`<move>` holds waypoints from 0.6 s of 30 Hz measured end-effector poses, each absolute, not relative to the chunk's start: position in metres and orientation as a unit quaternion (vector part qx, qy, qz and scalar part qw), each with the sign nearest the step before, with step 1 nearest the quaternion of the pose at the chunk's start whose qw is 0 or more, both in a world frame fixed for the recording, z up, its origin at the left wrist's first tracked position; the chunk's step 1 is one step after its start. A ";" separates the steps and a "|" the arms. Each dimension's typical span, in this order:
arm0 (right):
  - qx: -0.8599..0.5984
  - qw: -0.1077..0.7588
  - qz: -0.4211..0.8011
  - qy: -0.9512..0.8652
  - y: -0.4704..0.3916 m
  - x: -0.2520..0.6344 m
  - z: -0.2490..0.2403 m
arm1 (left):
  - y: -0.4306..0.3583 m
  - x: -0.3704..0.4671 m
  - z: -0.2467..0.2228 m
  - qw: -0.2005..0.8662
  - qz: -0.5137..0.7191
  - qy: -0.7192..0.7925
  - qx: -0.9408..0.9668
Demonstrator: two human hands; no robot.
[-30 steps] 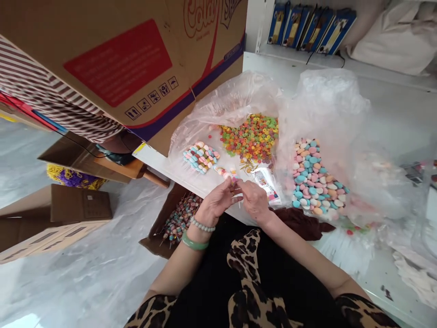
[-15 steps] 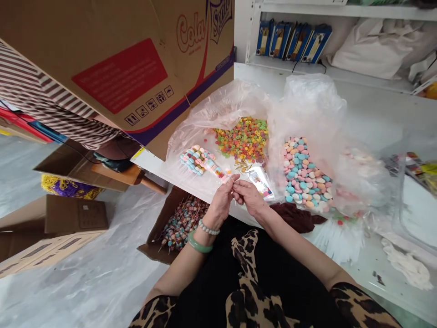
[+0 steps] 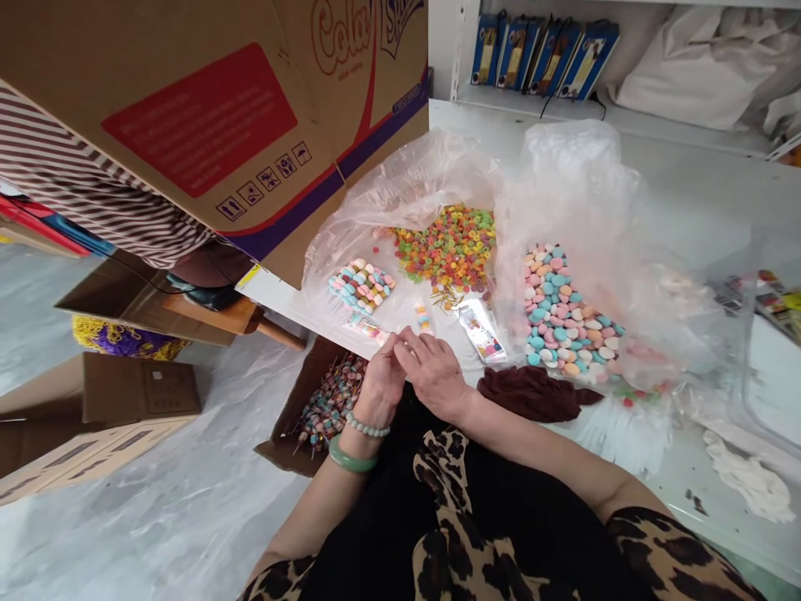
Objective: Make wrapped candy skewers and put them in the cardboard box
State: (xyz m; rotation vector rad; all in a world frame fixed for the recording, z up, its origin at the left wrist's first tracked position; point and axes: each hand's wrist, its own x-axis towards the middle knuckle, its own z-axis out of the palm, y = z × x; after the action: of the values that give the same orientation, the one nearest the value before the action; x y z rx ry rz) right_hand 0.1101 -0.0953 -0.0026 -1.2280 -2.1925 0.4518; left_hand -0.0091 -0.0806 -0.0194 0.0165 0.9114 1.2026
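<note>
My left hand (image 3: pixel 383 380) is closed on one end of a small clear packet of pastel candies (image 3: pixel 368 328), which points left over the table's edge. Pressed against it, my right hand (image 3: pixel 435 371) has its fingers pinched at the same end; the exact grip is hidden. A short row of candies (image 3: pixel 422 317) lies just beyond my fingers. Farther off are a cluster of pastel candies (image 3: pixel 363 285), a heap of colourful ring candies (image 3: pixel 447 246) and some gold twist ties (image 3: pixel 447 296). To the right rests a printed packet (image 3: pixel 481 331).
Pastel candies (image 3: pixel 566 321) lie on plastic at the right, behind a dark brown cloth (image 3: pixel 538 394). Below the table's left edge, an open carton (image 3: pixel 291 442) holds many small candy packets. A large cola carton (image 3: pixel 263 125) stands left, with a person in a striped top (image 3: pixel 93 179) behind it.
Both hands have moved slightly left and toward me with the packet, which now points more to the left. My right hand has turned so its back faces up. The view has shifted a little.
</note>
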 end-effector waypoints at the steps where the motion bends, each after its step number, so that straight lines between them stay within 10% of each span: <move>1: -0.443 0.275 0.113 -0.846 -0.093 0.109 -0.005 | -0.080 -0.006 -0.018 0.740 0.535 0.409 -0.003; 4: -0.477 0.294 0.166 -0.812 -0.082 0.109 -0.014 | -0.081 0.002 -0.016 0.773 0.493 0.399 -0.009; 11: -0.448 0.322 0.765 -0.332 -0.064 0.124 -0.019 | -0.089 0.000 -0.023 0.763 0.512 0.367 0.145; 18: -0.541 0.398 0.589 -0.450 -0.062 0.126 0.000 | -0.080 -0.010 -0.022 0.692 0.436 0.476 0.322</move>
State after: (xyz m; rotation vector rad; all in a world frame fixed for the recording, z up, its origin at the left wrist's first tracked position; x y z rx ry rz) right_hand 0.1263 -0.0623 -0.0004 -1.3709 -1.1386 1.4915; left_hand -0.0098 -0.0802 -0.0216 0.7201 1.0644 0.9742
